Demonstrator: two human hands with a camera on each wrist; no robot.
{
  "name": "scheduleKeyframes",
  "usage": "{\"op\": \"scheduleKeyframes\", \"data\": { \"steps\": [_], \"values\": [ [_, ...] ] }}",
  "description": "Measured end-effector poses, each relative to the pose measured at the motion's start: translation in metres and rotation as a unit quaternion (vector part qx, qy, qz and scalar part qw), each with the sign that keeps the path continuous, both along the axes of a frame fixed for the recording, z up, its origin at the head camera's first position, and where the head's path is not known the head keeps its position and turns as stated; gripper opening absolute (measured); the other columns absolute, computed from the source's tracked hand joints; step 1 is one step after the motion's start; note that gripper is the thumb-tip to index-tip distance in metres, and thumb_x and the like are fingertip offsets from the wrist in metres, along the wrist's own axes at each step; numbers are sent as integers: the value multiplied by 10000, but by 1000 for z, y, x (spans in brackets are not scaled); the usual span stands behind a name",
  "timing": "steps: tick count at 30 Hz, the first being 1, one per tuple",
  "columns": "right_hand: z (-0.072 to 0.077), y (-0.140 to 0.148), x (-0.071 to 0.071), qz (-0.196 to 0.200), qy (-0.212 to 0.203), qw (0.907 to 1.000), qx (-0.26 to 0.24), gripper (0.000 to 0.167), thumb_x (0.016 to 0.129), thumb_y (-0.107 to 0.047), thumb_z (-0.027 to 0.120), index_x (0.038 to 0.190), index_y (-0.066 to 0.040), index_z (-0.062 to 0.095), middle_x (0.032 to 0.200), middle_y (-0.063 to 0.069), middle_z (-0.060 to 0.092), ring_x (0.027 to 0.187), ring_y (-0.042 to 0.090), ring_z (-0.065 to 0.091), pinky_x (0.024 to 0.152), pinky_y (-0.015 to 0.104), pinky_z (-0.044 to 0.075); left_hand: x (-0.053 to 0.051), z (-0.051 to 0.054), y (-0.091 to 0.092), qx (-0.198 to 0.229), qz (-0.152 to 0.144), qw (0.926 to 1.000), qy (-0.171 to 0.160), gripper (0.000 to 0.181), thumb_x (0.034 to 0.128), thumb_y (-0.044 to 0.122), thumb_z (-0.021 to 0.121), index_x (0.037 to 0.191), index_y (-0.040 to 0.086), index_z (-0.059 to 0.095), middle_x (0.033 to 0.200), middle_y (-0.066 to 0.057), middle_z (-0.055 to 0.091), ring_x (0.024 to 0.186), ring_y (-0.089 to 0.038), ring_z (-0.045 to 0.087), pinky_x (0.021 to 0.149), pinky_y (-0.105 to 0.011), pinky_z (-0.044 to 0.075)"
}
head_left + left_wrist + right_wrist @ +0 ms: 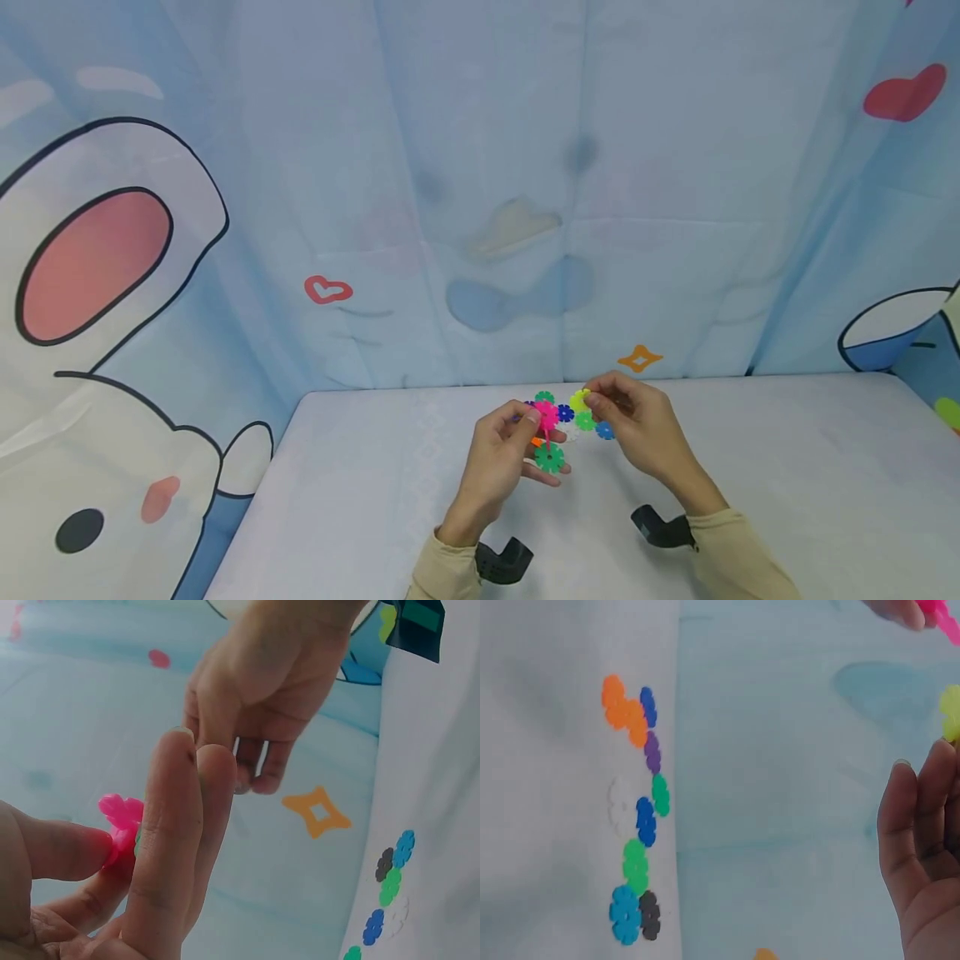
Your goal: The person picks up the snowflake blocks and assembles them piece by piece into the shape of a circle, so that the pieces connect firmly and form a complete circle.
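In my left hand, thumb and index finger pinch a pink snowflake disc. A green snowflake disc shows just below it and looks joined to the pink plastic; the fingers partly hide the join. The other left fingers extend beyond. My right hand pinches a yellow snowflake disc between thumb and fingertips, a short way right of the pink one. In the right wrist view the yellow disc is cut off by the frame edge. The two held parts are apart.
Loose snowflake discs lie near the table's back edge: orange discs, a purple one, a white one, a light green one, a light blue one, a black one and several others. A printed curtain hangs behind the table.
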State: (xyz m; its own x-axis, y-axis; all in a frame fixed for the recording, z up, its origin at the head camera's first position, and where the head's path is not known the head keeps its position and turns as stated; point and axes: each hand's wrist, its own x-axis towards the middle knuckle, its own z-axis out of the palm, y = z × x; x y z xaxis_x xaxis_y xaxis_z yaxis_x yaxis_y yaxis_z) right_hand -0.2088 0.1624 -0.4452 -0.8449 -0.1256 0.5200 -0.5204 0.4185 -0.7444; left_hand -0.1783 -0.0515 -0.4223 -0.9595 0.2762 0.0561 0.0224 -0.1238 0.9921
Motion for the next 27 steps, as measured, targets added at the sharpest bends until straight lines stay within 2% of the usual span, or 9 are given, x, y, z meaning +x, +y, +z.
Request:
{"op": "scheduleKeyframes", "data": {
  "steps": [6,12,16,23,27],
  "values": [
    [11,-8,9,107,19,9999,-79,70,1010,-32,690,1078,-45,703,925,39,705,766,141,671,750,163,591,1,0,1,67,-188,9997,-124,248,1111,197,560,1097,-39,635,1040,-313,764,689,-307,796,583,-382,658],
    [14,-13,12,158,180,9997,-59,95,979,-3,721,1048,-67,707,902,19,707,763,113,665,709,231,604,2,1,2,67,-220,9996,-168,250,1104,211,581,1103,-31,644,1024,-283,774,688,-299,796,582,-389,658],
    [15,-13,12,146,322,9994,-8,105,969,11,727,1023,-75,702,894,-13,700,764,93,654,728,205,599,2,2,1,77,-191,9996,-178,256,1098,219,593,1097,-32,647,1020,-278,777,684,-300,795,578,-390,658],
    [16,-10,10,233,696,9972,163,186,935,68,737,986,-103,685,903,-42,703,764,136,662,828,130,581,2,3,0,135,-291,9993,-190,272,1101,216,590,1099,-47,657,1021,-309,768,654,-241,784,549,-339,644],
    [18,-10,10,376,907,9951,144,254,897,111,750,978,-122,693,903,-57,690,762,83,638,814,121,576,3,3,0,141,-377,9990,-186,284,1097,213,600,1093,-65,660,1017,-312,765,678,-272,795,537,-311,633]
  ]
}}
